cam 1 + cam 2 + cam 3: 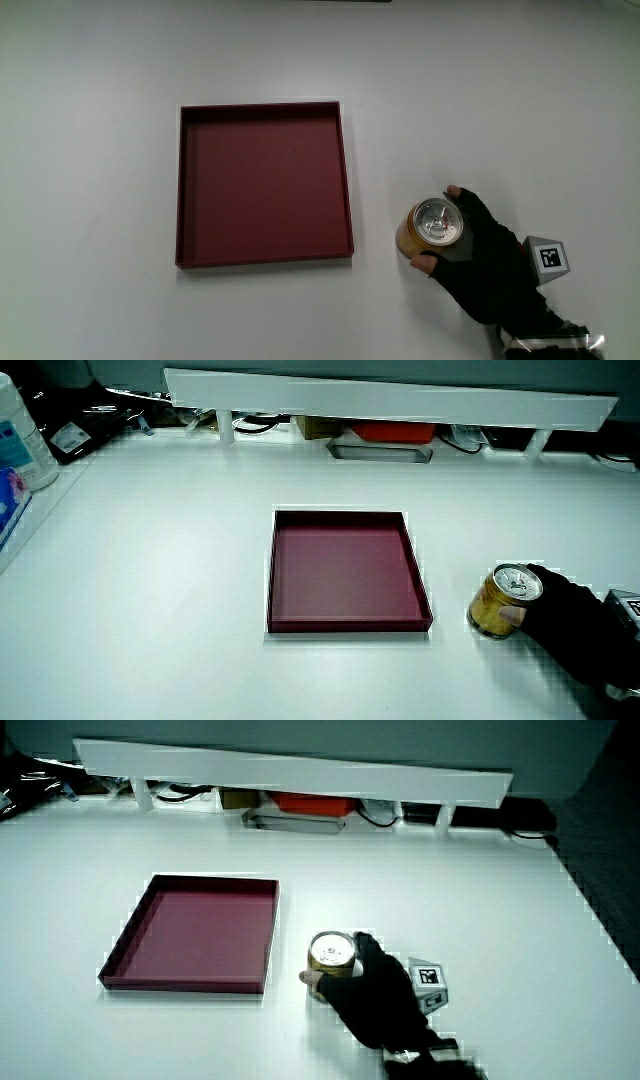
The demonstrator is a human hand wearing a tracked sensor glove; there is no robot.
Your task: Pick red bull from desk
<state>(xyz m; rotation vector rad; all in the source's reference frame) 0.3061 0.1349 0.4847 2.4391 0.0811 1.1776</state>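
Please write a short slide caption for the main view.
Gloved hand grasping a can beside an empty red tray.

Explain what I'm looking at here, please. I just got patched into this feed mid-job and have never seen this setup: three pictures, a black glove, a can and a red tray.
There is no machine here: a person's hand in a black glove does the work, and the small patterned cube on its back is a marker. The main view looks straight down on the white table. Both side views look forward and down across the same table toward a low white partition. Two things lie on the table: a shallow dark red tray, with nothing in it, and a gold-coloured drink can standing upright beside the tray. The hand's fingers are wrapped around the can, which appears to rest on the table, not yet lifted.
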